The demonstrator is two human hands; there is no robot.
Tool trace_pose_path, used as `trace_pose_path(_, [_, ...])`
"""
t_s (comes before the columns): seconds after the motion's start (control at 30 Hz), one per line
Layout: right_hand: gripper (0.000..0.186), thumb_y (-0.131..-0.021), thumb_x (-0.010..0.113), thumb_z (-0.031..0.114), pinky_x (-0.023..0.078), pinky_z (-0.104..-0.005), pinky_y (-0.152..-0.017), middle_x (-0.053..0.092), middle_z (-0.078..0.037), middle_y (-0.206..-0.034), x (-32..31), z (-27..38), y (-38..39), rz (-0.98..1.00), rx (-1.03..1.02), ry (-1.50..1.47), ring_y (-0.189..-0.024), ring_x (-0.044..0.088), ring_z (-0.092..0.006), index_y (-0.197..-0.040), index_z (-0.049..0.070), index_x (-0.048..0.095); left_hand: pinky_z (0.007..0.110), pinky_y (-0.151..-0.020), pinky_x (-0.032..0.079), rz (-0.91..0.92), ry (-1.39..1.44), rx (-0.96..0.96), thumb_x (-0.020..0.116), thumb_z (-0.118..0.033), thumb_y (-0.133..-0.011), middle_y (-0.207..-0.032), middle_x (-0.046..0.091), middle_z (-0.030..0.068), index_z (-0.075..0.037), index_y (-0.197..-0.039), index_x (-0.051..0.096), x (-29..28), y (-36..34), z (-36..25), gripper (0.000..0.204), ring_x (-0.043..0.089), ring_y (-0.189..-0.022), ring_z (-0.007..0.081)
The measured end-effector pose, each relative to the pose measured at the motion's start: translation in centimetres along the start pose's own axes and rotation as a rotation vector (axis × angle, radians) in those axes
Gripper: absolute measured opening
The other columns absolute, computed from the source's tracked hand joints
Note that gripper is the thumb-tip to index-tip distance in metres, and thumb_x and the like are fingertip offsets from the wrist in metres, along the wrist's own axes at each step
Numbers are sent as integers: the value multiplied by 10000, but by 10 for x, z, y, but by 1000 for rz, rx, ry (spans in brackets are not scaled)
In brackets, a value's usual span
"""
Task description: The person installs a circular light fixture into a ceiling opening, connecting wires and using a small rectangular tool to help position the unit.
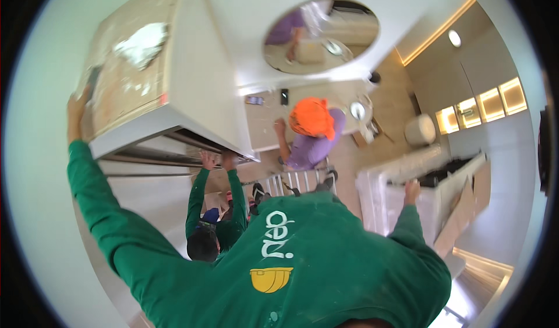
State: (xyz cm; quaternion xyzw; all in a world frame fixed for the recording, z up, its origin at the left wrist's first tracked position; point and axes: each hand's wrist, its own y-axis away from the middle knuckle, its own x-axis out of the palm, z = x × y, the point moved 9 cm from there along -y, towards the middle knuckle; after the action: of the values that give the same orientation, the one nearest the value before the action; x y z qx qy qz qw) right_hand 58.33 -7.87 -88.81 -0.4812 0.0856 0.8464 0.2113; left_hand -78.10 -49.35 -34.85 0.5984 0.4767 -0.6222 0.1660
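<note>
My left hand (78,115) is at the left edge of a large white cabinet (207,72) raised beside the wall. Its fingers are bent against the cabinet's side, partly hidden. The cabinet's board top (134,95) carries a torn white patch; its front shows a dark-framed opening. Under the front edge, a co-worker in green (204,243) reaches both hands (216,159) up to the cabinet's underside. Out to the right, my right hand (411,192) looks closed, in front of the rim of a plastic-wrapped white unit (378,200). What it holds, if anything, is hidden.
A ladder (291,182) stands below me. Beside it, a person with orange headwear (314,118) crouches by a low counter (265,115) with a phone (284,97). An oval mirror (321,36) hangs behind. Cardboard (460,217) leans at the right, near lit shelves (480,107).
</note>
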Motion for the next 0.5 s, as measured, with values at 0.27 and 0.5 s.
trace_pose_path(0.27, [159,-892,702,211,535,-344,-526,582,-30,-746,-24,-62,129,-11,877,-841,-600,577,-172,-964,79,651,426,-1026,464,331,-44,25,733,-669,-810,-1189,679,313,143,-1206,660,85,-98,25,906,624,-1200,402])
trace_pose_path(0.5, [298,-916,643,294,457,-384,-504,599,-99,-621,-17,-14,82,95,381,-383,-556,580,-214,-767,39,685,316,-745,515,313,767,-461,770,-381,-898,-932,622,-14,-79,-1274,666,20,-100,78,494,556,-797,145])
